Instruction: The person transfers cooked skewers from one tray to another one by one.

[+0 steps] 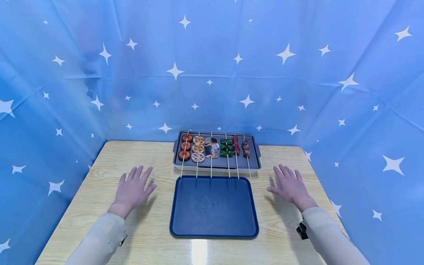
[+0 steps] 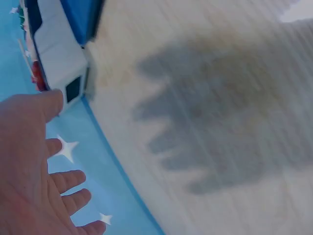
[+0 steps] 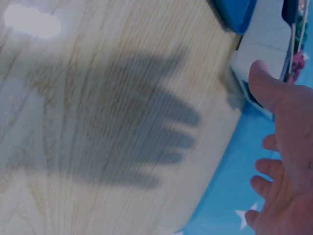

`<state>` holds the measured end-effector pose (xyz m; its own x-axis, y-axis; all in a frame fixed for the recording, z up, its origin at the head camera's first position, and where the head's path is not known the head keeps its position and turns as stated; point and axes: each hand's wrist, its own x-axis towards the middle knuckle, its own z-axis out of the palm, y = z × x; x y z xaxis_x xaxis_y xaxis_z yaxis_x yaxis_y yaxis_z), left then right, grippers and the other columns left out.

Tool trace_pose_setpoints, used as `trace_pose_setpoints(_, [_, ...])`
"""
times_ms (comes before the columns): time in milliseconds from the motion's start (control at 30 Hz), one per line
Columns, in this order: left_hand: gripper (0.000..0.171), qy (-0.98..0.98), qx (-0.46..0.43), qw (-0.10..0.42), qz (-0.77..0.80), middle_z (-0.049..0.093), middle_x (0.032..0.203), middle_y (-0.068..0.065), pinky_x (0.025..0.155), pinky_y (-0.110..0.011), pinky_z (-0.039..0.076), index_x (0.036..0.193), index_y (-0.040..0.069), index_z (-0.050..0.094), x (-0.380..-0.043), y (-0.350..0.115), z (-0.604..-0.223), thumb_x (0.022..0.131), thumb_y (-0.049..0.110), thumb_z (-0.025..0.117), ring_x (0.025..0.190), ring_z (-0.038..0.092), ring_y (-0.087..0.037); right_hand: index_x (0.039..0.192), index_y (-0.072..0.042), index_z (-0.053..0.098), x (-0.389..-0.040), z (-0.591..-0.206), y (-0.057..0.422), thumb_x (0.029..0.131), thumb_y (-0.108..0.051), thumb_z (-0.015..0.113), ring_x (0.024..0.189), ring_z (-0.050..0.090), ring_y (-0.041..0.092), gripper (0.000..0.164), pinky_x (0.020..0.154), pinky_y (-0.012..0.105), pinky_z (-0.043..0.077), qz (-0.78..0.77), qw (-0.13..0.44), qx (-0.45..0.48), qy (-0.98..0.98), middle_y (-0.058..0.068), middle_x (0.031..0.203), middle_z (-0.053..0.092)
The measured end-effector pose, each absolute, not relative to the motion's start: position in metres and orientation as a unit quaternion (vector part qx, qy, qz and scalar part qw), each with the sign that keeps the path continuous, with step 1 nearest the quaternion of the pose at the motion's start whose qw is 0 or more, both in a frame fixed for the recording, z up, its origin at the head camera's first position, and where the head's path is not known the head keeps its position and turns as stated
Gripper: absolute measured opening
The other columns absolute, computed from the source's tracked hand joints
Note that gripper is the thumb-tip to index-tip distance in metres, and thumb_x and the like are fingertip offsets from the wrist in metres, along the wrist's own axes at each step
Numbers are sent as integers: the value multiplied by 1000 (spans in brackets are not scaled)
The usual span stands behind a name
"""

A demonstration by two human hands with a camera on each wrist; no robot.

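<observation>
My left hand (image 1: 134, 189) hovers over the table left of a blue tray (image 1: 213, 209), fingers spread and holding nothing. On the tray's other side my right hand (image 1: 289, 186) is held likewise, its shadow falling on the wood. Behind the tray stands a grill (image 1: 216, 164) bearing several skewers, their sticks reaching over its front edge toward the tray. From left to right they carry brown round slices (image 1: 186, 146), lotus root slices (image 1: 198, 148), fish-like pieces (image 1: 211, 149), green folded leaves (image 1: 226, 148), red chunks (image 1: 236, 145) and brown meat chunks (image 1: 246, 149).
The light wooden table (image 1: 149, 235) reaches back to a blue curtain (image 1: 212, 95) with white stars, which also hangs along both sides. A dark strap (image 1: 302, 230) shows at the right sleeve. Light glares off the table in front of the tray.
</observation>
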<state>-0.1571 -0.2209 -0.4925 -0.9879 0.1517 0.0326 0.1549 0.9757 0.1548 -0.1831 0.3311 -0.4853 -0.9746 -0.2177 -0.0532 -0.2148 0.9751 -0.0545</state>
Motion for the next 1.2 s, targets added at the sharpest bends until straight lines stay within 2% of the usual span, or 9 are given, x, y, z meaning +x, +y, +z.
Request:
trace_pose_setpoints(167, [57, -993, -92, 26, -70, 51, 141, -23, 105, -66, 37, 142, 8, 47, -161, -210, -483, 97, 42, 53, 131, 45, -45, 149, 2, 33, -182, -480, 323, 90, -46, 63, 138, 33, 49, 82, 114, 69, 19, -19, 21, -128, 991, 29, 152, 34])
trace_pose_setpoints(300, [50, -992, -96, 18, -83, 59, 133, -20, 100, -63, 43, 135, 6, 55, -166, -197, -475, 97, 39, 55, 123, 54, -43, 147, 2, 37, -180, -478, 315, 89, -43, 66, 137, 36, 48, 79, 114, 68, 24, -14, 17, -137, 990, 28, 149, 39])
trace_pose_setpoints(500, [45, -990, -105, 21, -91, 65, 127, -17, 96, -58, 48, 130, 7, 60, -170, -180, -468, 96, 37, 56, 116, 60, -40, 143, 3, 42, -175, -478, 302, 87, -40, 70, 134, 41, 46, 77, 112, 65, 30, -6, 8, -157, 988, 27, 145, 45])
trace_pose_setpoints(733, [39, -986, -113, 34, -115, 70, 118, -15, 86, -54, 55, 123, 8, 65, -176, -165, -465, 96, 34, 57, 105, 66, -38, 139, 3, 48, -168, -480, 288, 85, -38, 73, 132, 45, 43, 73, 111, 64, 34, -6, 1, -182, 983, 25, 142, 50])
trace_pose_setpoints(1000, [35, -984, -89, 6, -156, 72, 116, -12, 78, -50, 57, 122, 10, 66, -180, -153, -467, 98, 32, 54, 101, 69, -33, 136, 3, 51, -162, -488, 277, 82, -38, 75, 129, 49, 41, 72, 109, 63, 37, -9, 1, -197, 980, 23, 138, 53])
trace_pose_setpoints(1200, [33, -975, -70, -17, -212, 73, 111, -9, 65, -42, 56, 121, 11, 67, -183, -149, -472, 98, 30, 53, 90, 69, -28, 136, 3, 52, -158, -495, 272, 82, -39, 76, 128, 50, 40, 72, 108, 62, 38, -7, 8, -206, 979, 23, 138, 54])
